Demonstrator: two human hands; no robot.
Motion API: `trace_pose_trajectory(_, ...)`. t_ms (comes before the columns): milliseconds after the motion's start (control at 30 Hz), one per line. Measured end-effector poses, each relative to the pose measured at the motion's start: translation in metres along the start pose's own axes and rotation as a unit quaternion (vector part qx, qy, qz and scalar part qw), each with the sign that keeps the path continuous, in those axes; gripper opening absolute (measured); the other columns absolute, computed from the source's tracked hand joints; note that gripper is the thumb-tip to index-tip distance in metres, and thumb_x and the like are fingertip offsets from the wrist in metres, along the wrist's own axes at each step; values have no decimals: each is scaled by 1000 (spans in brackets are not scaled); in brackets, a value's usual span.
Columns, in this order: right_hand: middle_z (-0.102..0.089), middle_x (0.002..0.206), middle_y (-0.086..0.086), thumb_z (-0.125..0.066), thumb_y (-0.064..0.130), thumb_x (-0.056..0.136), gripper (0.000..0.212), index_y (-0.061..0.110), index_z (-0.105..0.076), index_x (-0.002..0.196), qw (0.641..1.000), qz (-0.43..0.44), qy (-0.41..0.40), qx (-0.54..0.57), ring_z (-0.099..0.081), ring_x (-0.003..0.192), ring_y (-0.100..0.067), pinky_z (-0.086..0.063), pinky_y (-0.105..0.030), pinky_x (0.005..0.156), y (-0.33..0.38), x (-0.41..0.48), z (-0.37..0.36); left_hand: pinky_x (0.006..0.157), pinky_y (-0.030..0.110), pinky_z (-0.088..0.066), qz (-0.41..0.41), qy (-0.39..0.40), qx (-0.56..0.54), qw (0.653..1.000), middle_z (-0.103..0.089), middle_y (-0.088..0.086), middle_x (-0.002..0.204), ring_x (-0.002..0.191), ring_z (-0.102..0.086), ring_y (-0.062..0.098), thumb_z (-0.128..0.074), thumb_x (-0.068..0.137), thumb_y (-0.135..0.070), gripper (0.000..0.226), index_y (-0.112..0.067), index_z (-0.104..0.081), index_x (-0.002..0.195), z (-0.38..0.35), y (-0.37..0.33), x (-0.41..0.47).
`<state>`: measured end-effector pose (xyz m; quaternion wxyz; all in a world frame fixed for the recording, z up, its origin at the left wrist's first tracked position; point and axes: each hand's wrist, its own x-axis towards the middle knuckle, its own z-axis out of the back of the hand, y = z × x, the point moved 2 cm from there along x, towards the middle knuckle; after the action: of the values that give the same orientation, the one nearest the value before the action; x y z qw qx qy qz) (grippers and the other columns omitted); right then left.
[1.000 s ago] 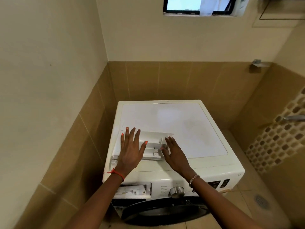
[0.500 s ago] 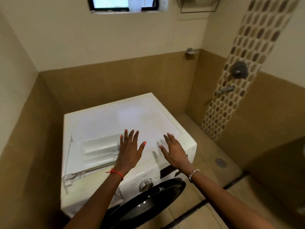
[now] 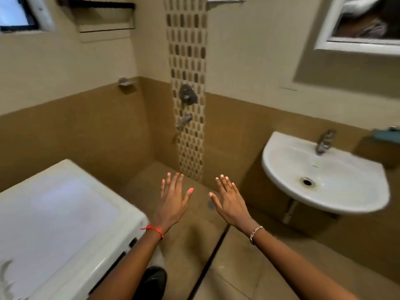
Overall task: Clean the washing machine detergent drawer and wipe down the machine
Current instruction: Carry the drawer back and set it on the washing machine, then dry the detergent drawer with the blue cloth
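Swinging right, the view leaves the washing machine (image 3: 65,224) in the lower-left corner and brings a white wall-hung wash basin (image 3: 324,176) into sight on the right; a second ago the machine filled the middle. The detergent drawer, which then lay on the machine's top surface under both hands, is now out of frame. Only a blurred grey smear shows at the far left edge, and I cannot identify it. By my reading the drawer has been left there while the person turns toward the basin, perhaps for water or a cloth, so cleaning has barely begun. The left hand (image 3: 173,200) and right hand (image 3: 230,200) hang over the tiled floor (image 3: 238,267), between machine and basin, touching nothing. Each grip is wide, fingers straight and spread, holding nothing, as half a second ago.
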<state>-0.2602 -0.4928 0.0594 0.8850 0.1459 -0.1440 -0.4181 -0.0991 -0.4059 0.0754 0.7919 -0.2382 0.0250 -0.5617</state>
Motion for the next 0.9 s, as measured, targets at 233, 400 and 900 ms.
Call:
trace_pose_trajectory(233,-1,159,-8,-29,41,100,63,12,-6,150,991,-133,-27,-15,2,147,-18,2,-29,119,-141,-23,70,117,31,6,-115,37,-38,992,-19,6,156,147,0,21,-35,98,-41,60,-9,-22,147,-79,-137,69)
trace_pose_trajectory(400,-8,158,-9,-30,37,101,59,12,-11,150,975,-212,-65,-17,-5,147,-18,-3,-28,119,-213,-40,109,118,33,5,-179,88,-53,979,-16,8,157,146,1,23,-32,97,-44,61,-10,-21,147,-119,-213,101)
trace_pose_trajectory(900,-20,157,-6,-28,37,101,53,12,-23,148,934,-338,-115,-11,-16,145,-17,-12,-28,118,-351,-7,159,117,34,5,-292,183,-41,938,-4,6,159,146,6,21,-28,98,-45,62,-14,-11,149,-231,-350,213)
